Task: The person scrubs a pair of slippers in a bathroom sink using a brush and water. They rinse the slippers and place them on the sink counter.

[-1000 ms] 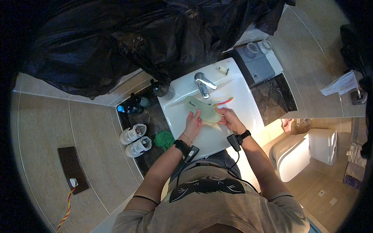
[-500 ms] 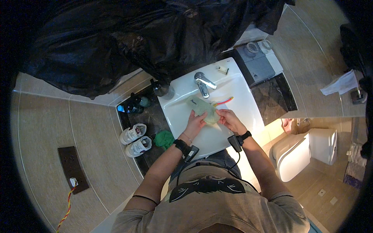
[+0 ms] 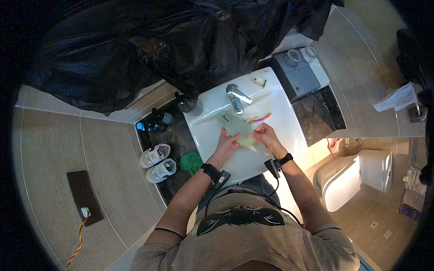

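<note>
Fingers (image 3: 224, 132) of left hand (image 3: 227, 144) pinch insole (image 3: 236, 128) at near left edge, thumb laid across top face, index stretched along the side. Right hand (image 3: 268, 137) pinches its near right edge, thumb to forefinger, other fingers curled in; their exact placement can't be told. Insole held over sink (image 3: 287, 142), long axis slanted, far end up-left toward faucet (image 3: 238, 96). Red-yellow handle (image 3: 261, 119) just beside insole, right side. Wrists strapped, forearms angled inward from below, elbows bent and wide. Left of sink: green cloth (image 3: 190, 163), white shoes (image 3: 157, 158) side by side.
</note>
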Action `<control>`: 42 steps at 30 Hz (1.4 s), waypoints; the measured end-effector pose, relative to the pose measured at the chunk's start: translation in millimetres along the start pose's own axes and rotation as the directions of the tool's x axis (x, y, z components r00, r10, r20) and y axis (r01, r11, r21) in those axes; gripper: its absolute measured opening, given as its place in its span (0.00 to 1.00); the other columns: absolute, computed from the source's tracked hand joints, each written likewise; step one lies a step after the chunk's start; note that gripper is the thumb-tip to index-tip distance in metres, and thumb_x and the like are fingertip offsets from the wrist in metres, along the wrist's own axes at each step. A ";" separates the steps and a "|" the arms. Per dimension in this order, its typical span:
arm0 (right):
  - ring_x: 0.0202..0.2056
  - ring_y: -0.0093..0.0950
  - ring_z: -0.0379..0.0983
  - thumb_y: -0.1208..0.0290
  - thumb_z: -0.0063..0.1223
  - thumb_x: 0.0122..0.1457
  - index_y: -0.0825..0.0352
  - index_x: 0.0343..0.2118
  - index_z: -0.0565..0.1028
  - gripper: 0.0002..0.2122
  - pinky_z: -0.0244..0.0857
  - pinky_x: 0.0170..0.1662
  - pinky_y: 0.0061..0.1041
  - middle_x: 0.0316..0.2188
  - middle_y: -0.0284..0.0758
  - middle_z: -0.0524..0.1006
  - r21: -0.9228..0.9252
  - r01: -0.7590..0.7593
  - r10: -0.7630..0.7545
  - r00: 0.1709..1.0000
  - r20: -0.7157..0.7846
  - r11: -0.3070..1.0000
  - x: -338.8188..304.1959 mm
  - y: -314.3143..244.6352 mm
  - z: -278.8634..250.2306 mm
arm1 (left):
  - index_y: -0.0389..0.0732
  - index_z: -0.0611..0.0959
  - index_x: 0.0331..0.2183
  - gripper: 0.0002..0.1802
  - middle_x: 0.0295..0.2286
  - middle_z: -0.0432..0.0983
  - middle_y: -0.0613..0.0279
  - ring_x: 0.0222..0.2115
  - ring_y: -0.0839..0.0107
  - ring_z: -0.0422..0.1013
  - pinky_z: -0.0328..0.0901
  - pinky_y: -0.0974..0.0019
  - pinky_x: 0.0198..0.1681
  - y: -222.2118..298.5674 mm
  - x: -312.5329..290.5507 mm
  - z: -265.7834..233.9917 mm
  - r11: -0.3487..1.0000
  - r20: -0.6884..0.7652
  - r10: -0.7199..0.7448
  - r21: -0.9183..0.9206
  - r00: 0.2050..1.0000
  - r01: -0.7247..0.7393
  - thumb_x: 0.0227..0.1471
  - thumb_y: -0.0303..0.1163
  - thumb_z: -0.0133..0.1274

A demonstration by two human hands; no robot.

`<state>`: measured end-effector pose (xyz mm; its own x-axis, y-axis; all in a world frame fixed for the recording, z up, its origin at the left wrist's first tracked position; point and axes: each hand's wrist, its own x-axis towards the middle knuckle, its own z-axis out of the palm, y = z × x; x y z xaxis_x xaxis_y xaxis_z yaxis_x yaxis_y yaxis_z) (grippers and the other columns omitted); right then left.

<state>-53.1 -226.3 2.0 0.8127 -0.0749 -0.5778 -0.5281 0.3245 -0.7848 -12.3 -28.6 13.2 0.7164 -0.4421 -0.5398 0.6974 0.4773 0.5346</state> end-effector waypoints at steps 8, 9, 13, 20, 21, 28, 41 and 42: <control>0.36 0.27 0.76 0.71 0.66 0.53 0.66 0.51 0.67 0.24 0.75 0.35 0.24 0.35 0.37 0.76 -0.095 -0.094 0.112 0.972 0.207 0.991 -7.3 -8.4 3.3 | 0.44 0.62 0.53 0.32 0.50 0.68 0.57 0.51 0.60 0.69 0.70 0.56 0.52 -2.1 5.6 -6.1 0.994 -0.059 0.076 0.086 0.995 -0.071 0.50 0.13 0.54; 0.36 0.26 0.76 0.72 0.65 0.53 0.66 0.52 0.66 0.25 0.75 0.36 0.24 0.36 0.37 0.77 -0.085 -0.088 0.104 0.975 0.195 0.992 -14.9 -17.8 9.3 | 0.43 0.63 0.53 0.31 0.50 0.68 0.56 0.51 0.60 0.70 0.70 0.57 0.52 -2.0 5.5 -6.3 0.994 -0.058 0.062 0.090 0.996 -0.057 0.50 0.13 0.53; 0.35 0.25 0.76 0.74 0.64 0.53 0.67 0.56 0.63 0.28 0.73 0.41 0.22 0.38 0.36 0.77 -0.077 0.243 -0.181 0.867 0.464 0.967 -31.1 -41.6 13.5 | 0.40 0.63 0.54 0.30 0.50 0.69 0.54 0.50 0.59 0.70 0.70 0.58 0.52 5.1 3.7 -10.2 0.999 -0.035 -0.023 0.044 0.999 0.024 0.50 0.13 0.51; 0.27 0.22 0.72 0.69 0.63 0.55 0.67 0.40 0.76 0.12 0.66 0.32 0.23 0.28 0.30 0.78 -0.378 0.259 -0.115 0.925 0.361 0.889 -12.0 -16.4 6.8 | 0.39 0.62 0.54 0.29 0.49 0.68 0.52 0.49 0.58 0.71 0.71 0.58 0.50 8.0 -1.8 -13.0 0.991 0.023 -0.127 0.035 0.992 0.126 0.52 0.17 0.52; 0.26 0.21 0.71 0.68 0.63 0.56 0.68 0.37 0.76 0.11 0.65 0.31 0.24 0.26 0.31 0.77 -0.463 0.240 -0.093 0.943 0.319 0.853 -11.5 -14.4 6.7 | 0.40 0.62 0.55 0.30 0.49 0.69 0.52 0.48 0.59 0.72 0.72 0.59 0.48 9.1 -3.3 -10.0 0.989 0.035 -0.145 0.009 0.989 0.145 0.53 0.17 0.53; 0.24 0.18 0.65 0.66 0.65 0.53 0.66 0.31 0.77 0.10 0.60 0.29 0.19 0.24 0.27 0.73 -0.696 0.204 -0.188 0.977 0.100 0.688 -28.9 -25.9 19.9 | 0.40 0.61 0.56 0.31 0.44 0.73 0.55 0.44 0.64 0.74 0.73 0.65 0.42 9.8 -11.0 -1.5 0.932 0.107 -0.133 0.351 0.985 0.088 0.53 0.20 0.55; 0.39 0.39 0.69 0.68 0.61 0.51 0.65 0.33 0.82 0.08 0.65 0.44 0.36 0.34 0.38 0.76 -0.685 0.677 -0.564 0.686 0.458 0.267 -36.4 -36.1 23.4 | 0.33 0.64 0.50 0.21 0.44 0.71 0.52 0.44 0.62 0.74 0.73 0.63 0.47 4.8 0.5 -17.2 0.975 0.093 -0.216 0.067 0.972 0.210 0.58 0.26 0.52; 0.39 0.40 0.69 0.68 0.60 0.52 0.65 0.32 0.82 0.08 0.65 0.43 0.36 0.34 0.39 0.75 -0.700 0.667 -0.549 0.695 0.464 0.254 -35.4 -35.3 20.9 | 0.34 0.64 0.49 0.21 0.44 0.71 0.52 0.44 0.63 0.74 0.73 0.63 0.47 3.7 -1.3 -14.0 0.977 0.111 -0.206 0.074 0.972 0.199 0.58 0.29 0.53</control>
<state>-58.0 -215.4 54.8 0.9693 0.2069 0.1330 0.2357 -0.6275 -0.7421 -11.0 -15.6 6.9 0.5552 -0.6124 -0.5627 0.8254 0.3225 0.4634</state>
